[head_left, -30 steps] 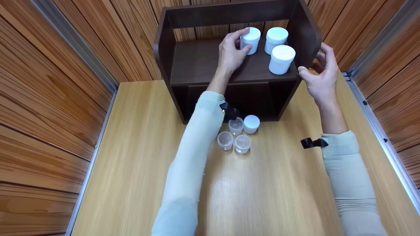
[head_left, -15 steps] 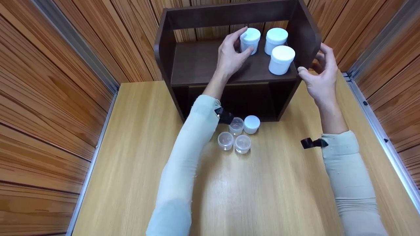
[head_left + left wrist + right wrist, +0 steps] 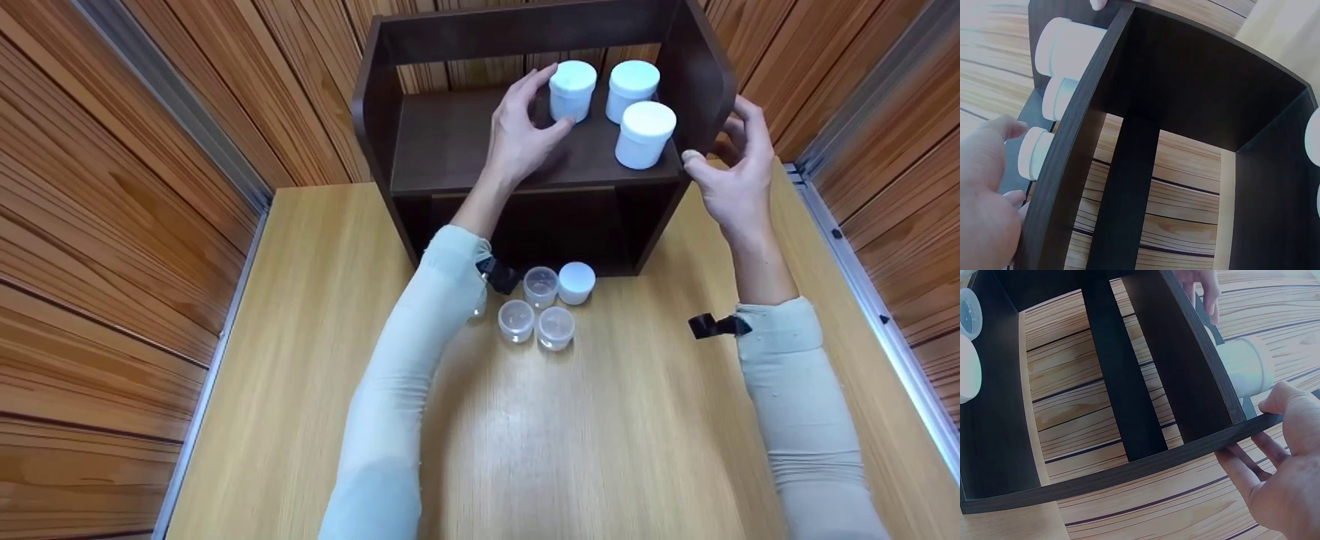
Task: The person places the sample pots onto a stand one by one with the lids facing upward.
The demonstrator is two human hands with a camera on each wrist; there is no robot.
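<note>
In the head view a white lidded jar (image 3: 572, 94) stands upright on the upper board of a dark brown shelf (image 3: 450, 142). My left hand (image 3: 520, 135) is just left of that jar, its index finger and thumb spread around it. In the left wrist view the fingertips appear slightly apart from the jar. Two more white jars stand to the right, one at the back (image 3: 631, 91) and one nearer the front edge (image 3: 645, 136). My right hand (image 3: 739, 172) grips the shelf's right side panel, thumb on the front edge and fingers on the outer face.
On the wooden table (image 3: 615, 420) before the shelf sit several clear cups (image 3: 516, 322) and a small white-lidded jar (image 3: 576, 283). Another clear cup is partly hidden by the left sleeve (image 3: 405, 360). Wood-panelled walls (image 3: 112, 262) enclose the table.
My left hand has loosened from the jar and shifted slightly left, its forearm swinging left too and uncovering part of another clear cup. The jars and my right hand stay in place.
</note>
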